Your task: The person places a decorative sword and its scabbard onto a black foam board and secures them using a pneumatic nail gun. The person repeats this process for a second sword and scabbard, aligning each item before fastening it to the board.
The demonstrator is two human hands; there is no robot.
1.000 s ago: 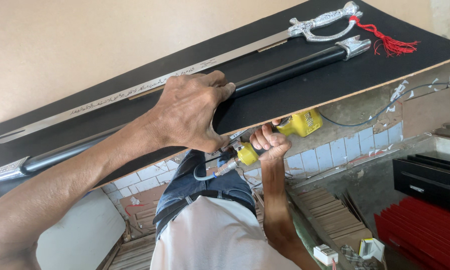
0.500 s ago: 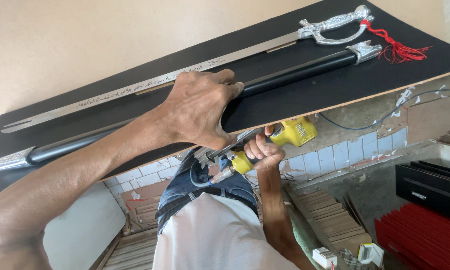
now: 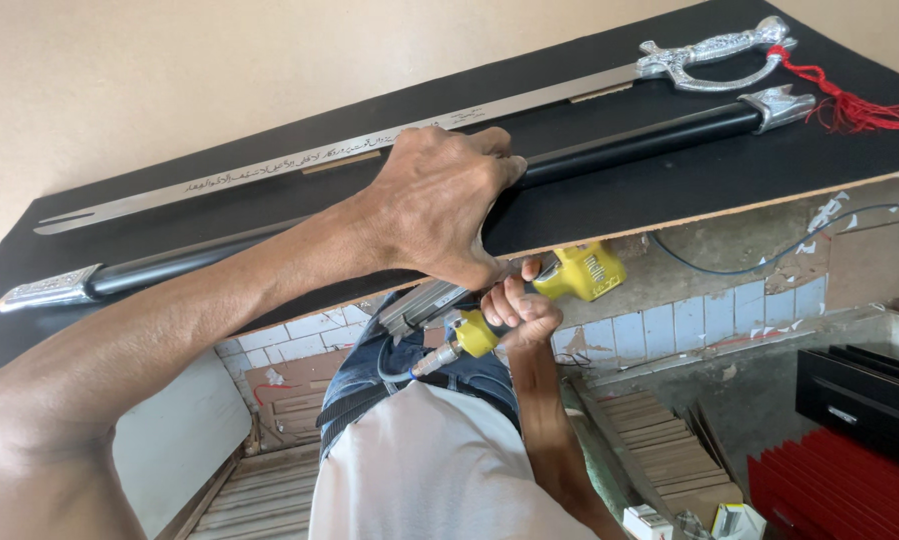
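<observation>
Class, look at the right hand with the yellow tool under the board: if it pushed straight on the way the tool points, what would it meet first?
Most likely the underside of the black board: the yellow tool in the right hand already points up at its lower edge, though depth is unclear.

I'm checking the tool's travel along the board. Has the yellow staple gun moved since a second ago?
Yes. The yellow staple gun has slid along the black board's lower edge toward the scabbard's tip end, tucking in beneath the left hand.
</observation>
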